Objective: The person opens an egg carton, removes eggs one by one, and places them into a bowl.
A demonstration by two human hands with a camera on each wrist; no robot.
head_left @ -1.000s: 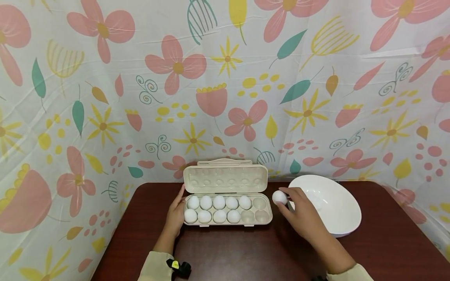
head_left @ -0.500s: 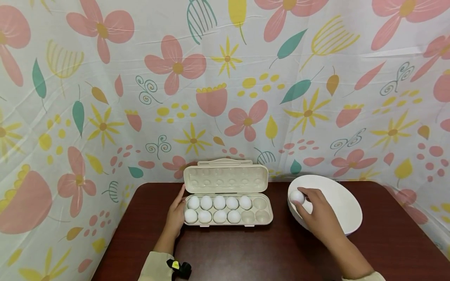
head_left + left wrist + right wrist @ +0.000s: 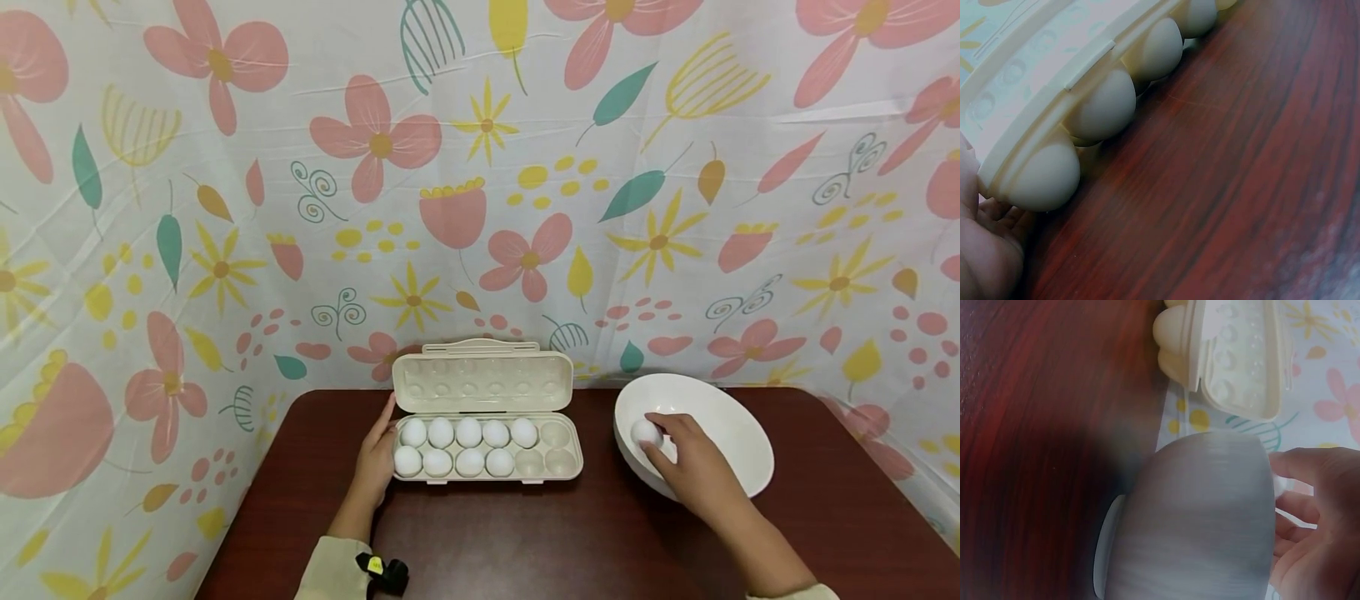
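A cream egg carton stands with its lid raised, with several white eggs in its cups and 3 cups at the right end bare. At the carton's left end my left hand holds the edge; in the left wrist view its fingers show below the rim, partly hidden. My right hand pinches one white egg between thumb and fingers, over the left part of a white bowl. From the right wrist, the bowl's outer wall covers most of that egg.
Everything stands on a dark red-brown wooden table. A floral cloth hangs just behind its far edge. The carton's raised lid leans back near the cloth, and a gap of table separates carton from bowl.
My right hand has carried the egg rightward from beside the carton, across the bowl's left rim and over its inside. My left hand and the carton have stayed put.
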